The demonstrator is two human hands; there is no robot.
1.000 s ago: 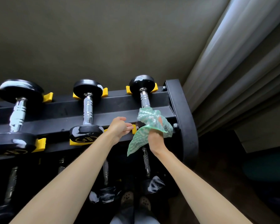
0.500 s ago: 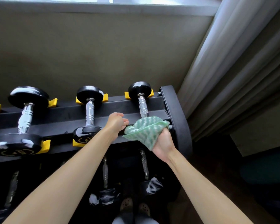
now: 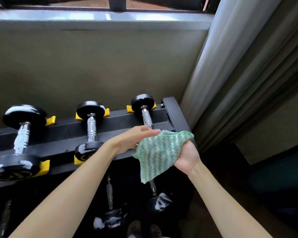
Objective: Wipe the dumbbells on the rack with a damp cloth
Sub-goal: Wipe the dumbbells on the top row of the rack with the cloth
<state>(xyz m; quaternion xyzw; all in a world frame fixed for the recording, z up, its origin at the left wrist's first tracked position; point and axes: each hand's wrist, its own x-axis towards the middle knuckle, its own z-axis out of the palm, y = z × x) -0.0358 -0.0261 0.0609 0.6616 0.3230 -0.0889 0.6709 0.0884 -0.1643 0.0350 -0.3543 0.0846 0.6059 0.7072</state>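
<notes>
Since 0.5 s ago the left hand (image 3: 129,140) has uncurled. Its fingers (image 3: 148,131) now lie stretched out and nearly straight, holding nothing, and the tips touch the upper edge of the green-and-white striped cloth (image 3: 157,153). The cloth has also opened from a bunch into a hanging sheet. The right hand (image 3: 187,155) grips it at its right corner, with the fingers curled round the bunched fabric, and the loose lower corner hangs in front of the lower tier.

Both hands are at the near end of the rightmost dumbbell (image 3: 147,120) on the top tier of the black rack (image 3: 120,120). Its chrome handle and far head are in view, but the near head is hidden behind the left hand and the cloth, so I cannot tell if the cloth touches it.

To the left, 2 more dumbbells rest in yellow cradles (image 3: 79,116): the middle dumbbell (image 3: 91,127) and the largest dumbbell (image 3: 21,138). On the lower tier, a smaller dumbbell (image 3: 159,201) shows under the cloth.

Behind the rack is a beige wall (image 3: 93,66) with a window sill (image 3: 93,16) above it, and a grey curtain (image 3: 239,74) hangs at the right.
</notes>
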